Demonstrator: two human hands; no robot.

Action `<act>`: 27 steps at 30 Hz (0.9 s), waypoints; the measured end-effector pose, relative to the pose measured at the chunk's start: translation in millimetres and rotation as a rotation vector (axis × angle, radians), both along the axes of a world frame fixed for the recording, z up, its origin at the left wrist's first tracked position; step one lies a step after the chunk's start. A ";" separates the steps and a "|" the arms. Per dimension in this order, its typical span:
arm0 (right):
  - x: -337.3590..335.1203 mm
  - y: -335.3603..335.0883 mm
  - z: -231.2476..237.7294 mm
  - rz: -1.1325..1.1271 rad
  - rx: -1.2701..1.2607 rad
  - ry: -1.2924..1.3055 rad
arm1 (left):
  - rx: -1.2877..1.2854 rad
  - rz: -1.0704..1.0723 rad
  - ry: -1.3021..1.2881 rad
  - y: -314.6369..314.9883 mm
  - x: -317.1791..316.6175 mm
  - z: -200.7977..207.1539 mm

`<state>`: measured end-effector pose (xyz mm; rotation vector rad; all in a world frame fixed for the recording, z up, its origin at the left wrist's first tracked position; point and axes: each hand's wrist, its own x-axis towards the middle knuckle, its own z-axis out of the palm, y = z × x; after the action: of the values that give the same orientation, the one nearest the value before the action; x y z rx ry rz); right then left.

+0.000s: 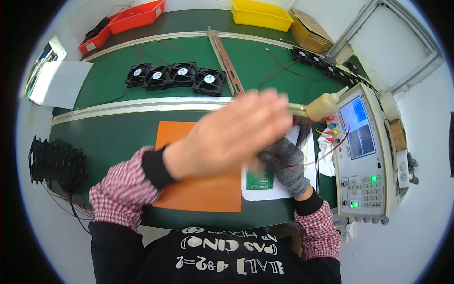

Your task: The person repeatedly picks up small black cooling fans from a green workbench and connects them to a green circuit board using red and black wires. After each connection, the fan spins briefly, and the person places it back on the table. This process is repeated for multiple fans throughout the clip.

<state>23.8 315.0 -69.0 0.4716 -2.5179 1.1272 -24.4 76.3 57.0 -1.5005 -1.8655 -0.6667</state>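
My left hand (231, 132) is bare, stretched out flat with its fingers together, and slightly blurred. It is raised over the orange mat (198, 196) and reaches across toward my right hand. My right hand (289, 171), in a grey glove, is beside a green circuit board (260, 182) lying on a white sheet (280, 194). The right fingertips are hidden behind my left hand, so I cannot make out what they hold. A thin red wire (302, 165) runs from near the right hand up past the test instrument's screen.
The test instrument (364, 189), with coloured clips (332, 133), stands at the right. A cream bottle (322, 107) lies beside it. Several black fans (183, 71) line the far side, and more are stacked (57, 163) at left. A slotted metal bar (224, 60), red bins (137, 17) and yellow bin (261, 14) are beyond.
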 end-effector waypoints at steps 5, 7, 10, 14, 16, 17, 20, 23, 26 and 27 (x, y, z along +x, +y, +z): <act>-0.7 -0.9 18.0 -0.100 -0.383 0.020 | -0.190 0.571 -0.278 -19.3 -121.8 -57.8; 1.5 -2.9 26.2 -0.140 -0.446 0.015 | -0.654 0.694 -0.574 -34.4 -151.6 -62.0; 5.0 5.0 19.7 -0.105 -0.298 0.153 | -0.472 0.531 -0.419 -31.2 -139.5 -48.2; 13.4 -14.2 45.0 -0.010 -0.028 0.314 | -0.321 -0.123 -0.260 2.6 -23.1 -9.4; 17.2 -19.5 52.5 0.207 0.037 0.303 | -0.397 -0.398 -0.225 5.4 33.7 -7.5; 19.1 -17.5 48.4 0.342 -0.004 0.216 | -0.477 -0.517 -0.220 1.6 49.2 -4.8; 17.2 -22.1 43.3 0.343 0.278 0.372 | -0.809 -0.523 -0.431 -32.7 48.5 -13.1; 15.9 -20.4 47.6 0.076 0.454 0.264 | -0.591 0.145 -0.361 -80.2 16.6 4.4; 4.4 -5.1 41.5 -0.073 0.379 0.111 | -0.491 0.703 -0.034 -107.0 0.4 2.6; 2.6 -1.2 39.1 -0.052 0.301 0.062 | -0.494 0.758 0.106 -108.2 -4.7 -0.8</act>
<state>26.4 313.8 -29.8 0.5057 -2.6379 0.7042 -29.1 -31.9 56.2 -0.9192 -2.3872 0.2370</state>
